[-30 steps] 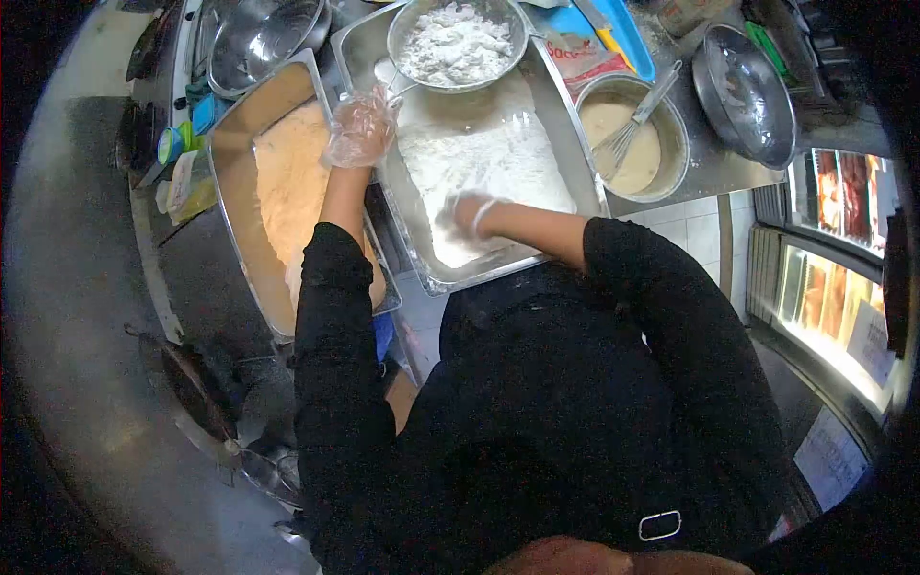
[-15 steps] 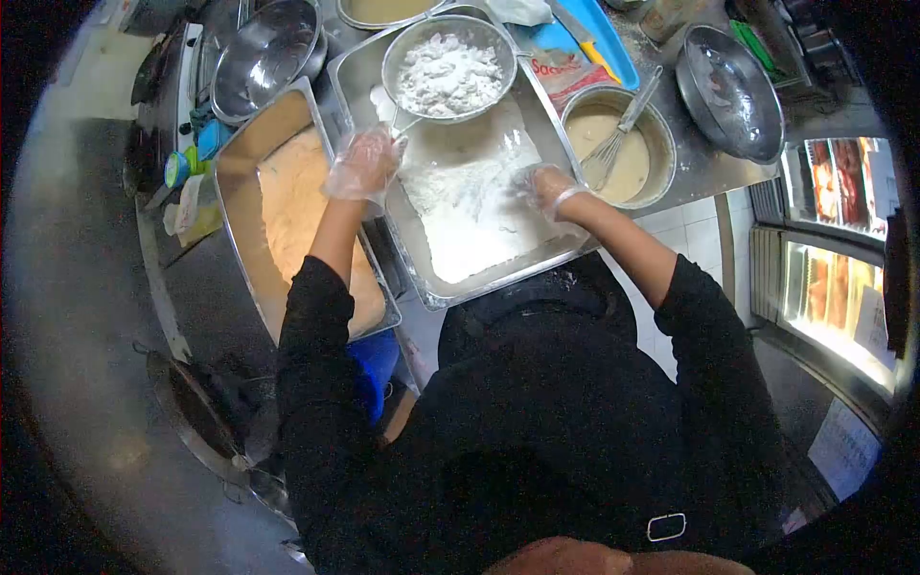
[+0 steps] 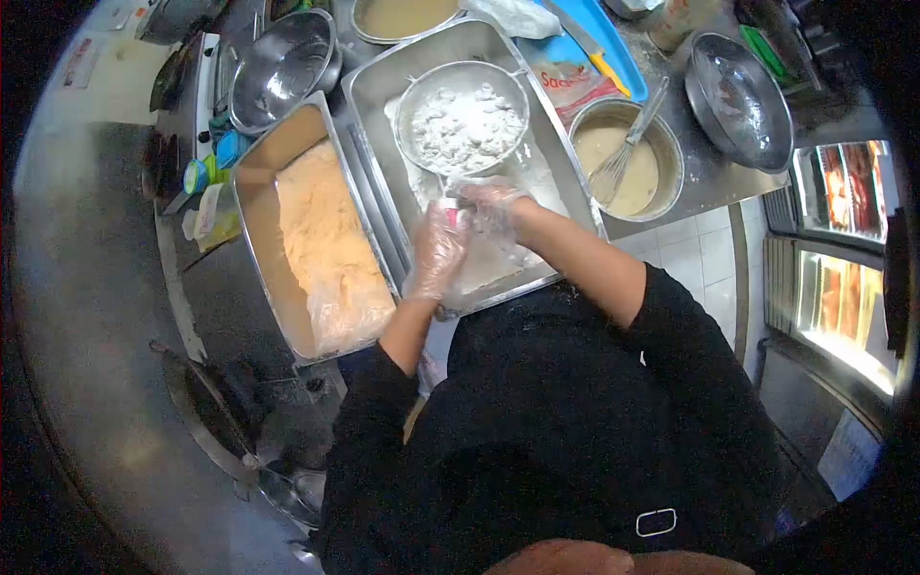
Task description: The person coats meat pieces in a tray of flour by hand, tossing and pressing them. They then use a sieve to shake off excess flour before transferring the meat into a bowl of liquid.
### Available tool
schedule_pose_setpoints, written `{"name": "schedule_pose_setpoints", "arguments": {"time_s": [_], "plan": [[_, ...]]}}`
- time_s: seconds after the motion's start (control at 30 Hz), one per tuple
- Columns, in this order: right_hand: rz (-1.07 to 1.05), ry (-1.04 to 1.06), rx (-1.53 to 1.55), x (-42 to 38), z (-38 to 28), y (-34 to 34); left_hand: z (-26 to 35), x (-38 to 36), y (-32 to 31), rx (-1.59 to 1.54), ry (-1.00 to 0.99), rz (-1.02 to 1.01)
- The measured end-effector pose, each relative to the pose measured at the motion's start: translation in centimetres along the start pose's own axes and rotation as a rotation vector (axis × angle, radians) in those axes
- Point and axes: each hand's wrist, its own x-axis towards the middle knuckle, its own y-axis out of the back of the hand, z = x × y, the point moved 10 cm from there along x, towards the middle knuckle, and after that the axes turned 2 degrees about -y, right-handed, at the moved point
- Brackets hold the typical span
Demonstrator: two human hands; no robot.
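A metal sieve [image 3: 466, 129] full of lumpy white flour sits over the far half of a steel tray [image 3: 565, 182], which has white flour [image 3: 539, 172] spread in it. The sieve's handle points towards me. My left hand [image 3: 443, 251], in a clear plastic glove, is closed around that handle, where a bit of pink shows. Close beside it, my right hand [image 3: 496, 203], gloved too, has its fingers curled onto the handle near the rim. The gloves and overlapping fingers partly hide the handle.
Left of the flour tray stands a tray [image 3: 257, 206] of orange powder. To the right is a pot [image 3: 676, 177] of pale batter with a whisk [image 3: 628, 144]. Metal bowls [image 3: 287, 72] stand about, and a yellow-handled knife [image 3: 604, 67] lies on a blue tray [image 3: 628, 48].
My right hand has come left from the flour to the sieve's handle. My left hand has shifted right and nearer to me, and the sieve sits lower in the view.
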Motion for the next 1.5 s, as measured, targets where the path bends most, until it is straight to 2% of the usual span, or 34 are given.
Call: {"name": "schedule_pose_setpoints", "arguments": {"time_s": [0.07,0.1,0.2,0.23,0.33,0.4,0.47,0.5,0.57,0.67,0.7,0.8,0.87,0.93,0.97,1.0,1.03,1.07,1.1,1.13,1.17,1.2,1.23,1.33,1.37,1.43,1.5], "plan": [[-0.018,0.126,0.05,0.9,-0.1,-1.1,1.3,-0.8,-0.2,-0.016,-0.042,0.087],[0.186,0.149,-0.051,0.0,-0.6,0.0,1.6,-1.2,-0.3,-0.009,-0.041,0.127],[0.113,0.104,-0.014,0.1,-1.3,-0.1,1.8,-2.3,-1.4,0.039,-0.054,0.167],[0.107,0.166,0.046,0.2,-1.8,0.0,1.7,-2.7,-1.6,0.06,-0.061,0.164],[0.14,0.098,-0.127,-0.2,-3.1,0.6,6.1,-3.3,-1.2,-0.301,-0.063,-0.195],[0.091,0.082,-0.108,1.4,-1.9,2.0,3.1,-3.7,-3.1,-0.272,-0.114,-0.091],[0.014,0.133,-0.086,1.1,-2.4,1.3,0.3,-4.7,-5.2,-0.47,0.217,-0.082],[-0.015,0.155,-0.056,0.8,-2.9,0.9,-0.1,-4.4,-5.1,-0.412,0.108,0.021],[-0.069,0.196,0.015,-0.5,-4.0,-0.8,0.0,-3.8,-4.7,-0.348,0.077,0.069],[0.019,-0.079,0.064,-1.9,-1.6,-1.4,-0.5,-3.1,-4.4,-0.353,0.001,0.107],[0.091,0.018,-0.266,-0.1,-1.1,0.7,-0.6,-2.8,-4.5,-0.372,-0.038,0.113],[0.302,-0.036,-0.48,-1.9,-3.5,-0.5,-1.5,-1.9,-5.7,-0.413,0.111,0.078],[0.39,-0.043,-0.479,-2.0,-3.9,-0.9,0.7,-1.5,-4.6,-0.287,-0.009,0.022],[0.413,0.129,-0.768,-0.5,-4.5,-0.5,2.2,-1.6,-3.2,-0.132,-0.162,0.034],[0.433,0.228,-0.921,-0.1,-5.2,-0.3,4.2,-2.3,-2.8,0.062,-0.406,0.011],[0.447,0.242,-0.991,0.4,-5.3,0.6,5.5,-3.9,-2.6,0.261,-0.645,-0.013],[0.447,0.113,-0.967,0.4,-5.0,2.4,6.5,-5.9,-3.0,0.465,-0.878,-0.039],[0.447,-0.016,-0.938,0.0,-4.8,4.4,5.5,-5.1,-1.6,0.329,-0.642,-0.115],[0.392,0.204,-1.051,0.2,-4.9,5.7,5.1,-5.0,0.0,0.191,-0.409,-0.19],[0.338,0.218,-1.051,0.0,-3.9,7.8,3.6,-5.2,0.9,0.051,-0.178,-0.257],[0.284,0.232,-1.05,-0.2,-2.9,9.8,2.9,-5.6,2.5,0.055,-0.176,-0.184],[0.24,0.036,-0.937,-0.5,-1.2,11.6,2.2,-6.3,4.1,0.059,-0.174,-0.111],[0.229,0.053,-0.91,-0.7,-0.6,12.1,1.7,-6.5,5.2,0.063,-0.169,-0.038],[0.226,0.029,-0.769,-0.6,0.5,13.0,-2.2,-6.6,4.3,-0.122,0.079,0.029],[0.247,-0.023,-0.69,-0.5,0.0,11.0,-2.3,-6.6,3.9,-0.197,0.06,0.111],[0.334,-0.046,-0.526,-3.4,-2.3,6.0,-3.8,-6.5,1.4,-0.027,-0.055,0.13],[0.328,-0.129,-0.565,-4.8,-1.6,6.5,-2.3,-6.9,2.3,0.236,-0.238,0.238]]}}
